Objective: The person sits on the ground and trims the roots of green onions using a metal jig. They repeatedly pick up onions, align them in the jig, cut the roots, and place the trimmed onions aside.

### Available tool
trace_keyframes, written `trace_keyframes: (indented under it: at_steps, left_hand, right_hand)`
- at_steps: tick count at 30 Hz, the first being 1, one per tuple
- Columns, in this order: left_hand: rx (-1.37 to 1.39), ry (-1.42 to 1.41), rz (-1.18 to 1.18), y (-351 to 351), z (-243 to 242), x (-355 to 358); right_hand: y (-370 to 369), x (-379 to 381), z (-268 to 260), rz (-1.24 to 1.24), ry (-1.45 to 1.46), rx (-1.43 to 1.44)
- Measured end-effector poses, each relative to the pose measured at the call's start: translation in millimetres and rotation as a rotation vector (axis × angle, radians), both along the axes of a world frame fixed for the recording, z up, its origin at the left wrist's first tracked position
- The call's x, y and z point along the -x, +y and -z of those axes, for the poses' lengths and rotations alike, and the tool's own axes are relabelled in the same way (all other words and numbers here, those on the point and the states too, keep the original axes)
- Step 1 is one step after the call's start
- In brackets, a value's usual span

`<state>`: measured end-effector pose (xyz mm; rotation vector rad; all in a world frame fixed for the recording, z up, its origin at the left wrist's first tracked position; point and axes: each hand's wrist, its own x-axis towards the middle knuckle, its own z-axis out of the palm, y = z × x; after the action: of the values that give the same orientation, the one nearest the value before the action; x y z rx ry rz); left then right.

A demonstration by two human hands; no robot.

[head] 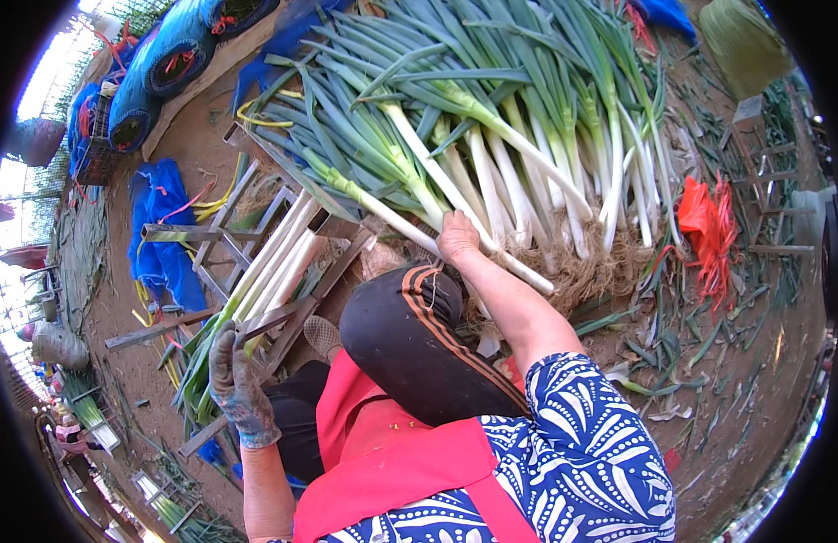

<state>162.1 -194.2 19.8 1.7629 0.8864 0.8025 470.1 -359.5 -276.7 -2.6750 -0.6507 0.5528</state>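
Observation:
A large heap of long green onions (514, 170) lies before me, leaves pointing away and rooted ends toward me. My bare right hand (458, 234) is curled around a white stalk at the heap's near left side. Several trimmed green onions (273, 254) rest across a metal frame stand (256, 231) at the left. Beside their green leaves is my left hand (242, 390), in a worn, stained glove, with its fingers extended. Whether the glove touches the leaves I cannot tell.
Blue mesh (162, 231) lies on the dirt floor, left of the stand. Rolled blue bundles (181, 64) stand at the upper left. Red plastic ties (707, 231) lie right of the heap. Loose leaf scraps (663, 387) litter the right-hand ground. Another metal stand (765, 183) is farther right.

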Motion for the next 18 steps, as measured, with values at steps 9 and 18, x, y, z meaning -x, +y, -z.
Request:
trace_keyframes:
  at_steps: [9, 18]
  left_hand:
    - [0.100, 0.065, -0.005, -14, 27, 30]
    - [0.176, 0.164, 0.023, -18, 58, 25]
  right_hand:
    - [-60, -75, -57, -0.010, 0.138, -0.213]
    - [-143, -157, -88, 0.181, 0.253, 0.386]
